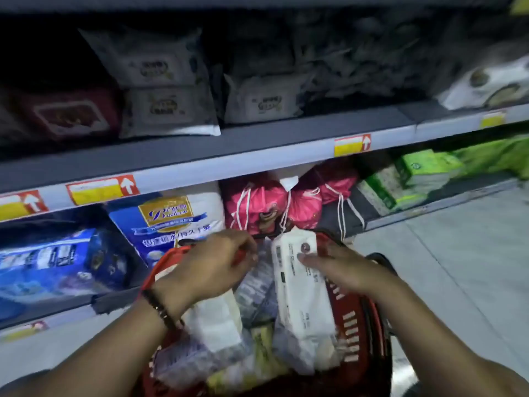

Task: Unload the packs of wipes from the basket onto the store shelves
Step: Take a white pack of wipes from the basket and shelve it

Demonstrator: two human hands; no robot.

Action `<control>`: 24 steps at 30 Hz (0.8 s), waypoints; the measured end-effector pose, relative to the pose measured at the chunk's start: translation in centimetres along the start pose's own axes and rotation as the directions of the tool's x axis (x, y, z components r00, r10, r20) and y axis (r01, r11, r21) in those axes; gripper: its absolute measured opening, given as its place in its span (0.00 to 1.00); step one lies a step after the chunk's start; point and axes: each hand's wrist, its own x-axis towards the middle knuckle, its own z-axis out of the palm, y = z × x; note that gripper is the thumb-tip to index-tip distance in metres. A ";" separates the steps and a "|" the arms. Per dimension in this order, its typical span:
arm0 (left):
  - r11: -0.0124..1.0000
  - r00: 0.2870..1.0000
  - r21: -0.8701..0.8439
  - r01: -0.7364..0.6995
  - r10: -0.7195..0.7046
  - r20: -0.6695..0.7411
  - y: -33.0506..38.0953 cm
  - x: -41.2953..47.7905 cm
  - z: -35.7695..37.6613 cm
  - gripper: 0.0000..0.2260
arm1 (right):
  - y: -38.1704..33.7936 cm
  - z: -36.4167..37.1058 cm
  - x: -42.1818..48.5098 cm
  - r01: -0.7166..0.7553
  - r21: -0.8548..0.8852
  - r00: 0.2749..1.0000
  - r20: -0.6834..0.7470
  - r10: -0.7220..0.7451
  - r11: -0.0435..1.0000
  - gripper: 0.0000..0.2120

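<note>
Red basket (360,325) sits right below you, packed with wipes. Nearest in it: a yellow-green pack (266,351) and blurry clear-wrapped packs around it. A flat white pack (214,319) lies on the basket's left side, under your left wrist, which wears a beaded bracelet (159,308).

Your left hand (211,267) is over the basket's far-left rim, fingers curled downward. Cannot tell what they close on, if anything.

Your right hand (340,267) is over the basket's right side and holds a long white pack (297,282): thumb pressed across its printed face, other fingers hidden beneath. That pack stands up above the basket's load, its top end past the far rim.

Just beyond the basket's far rim: pink drawstring bags (257,207) on the low shelf. Left of those, a big blue-and-white pack (177,222), then blue packs (57,262). Right of the basket and further back, green boxes (406,179); pale floor (458,253) on the basket's right.

Above and beyond the basket, the grey shelf edge (229,164) carries red-and-yellow price tags (101,190). On that shelf: white wipes packs (169,110), stacked two high at left with another one (263,101) to their right, and a dark red pack (68,116) further left. Dim and blurred up there.
</note>
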 end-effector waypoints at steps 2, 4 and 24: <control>0.999 1.000 0.033 0.015 -0.015 0.003 0.8 -0.7 -0.3 0.08 | 0.9 1.1 0.2 -0.043 -0.166 0.998 0.031 0.049 0.985 0.28; 0.999 0.999 0.018 0.042 -0.043 0.022 1.1 -1.2 -0.3 0.07 | 2.1 2.7 0.7 -0.071 -0.201 0.997 0.020 0.077 0.977 0.49; 0.557 0.874 -0.715 0.424 -0.458 0.161 6.0 -1.0 1.2 0.26 | 2.2 8.0 -2.0 0.052 0.185 0.937 -0.349 0.016 0.981 0.42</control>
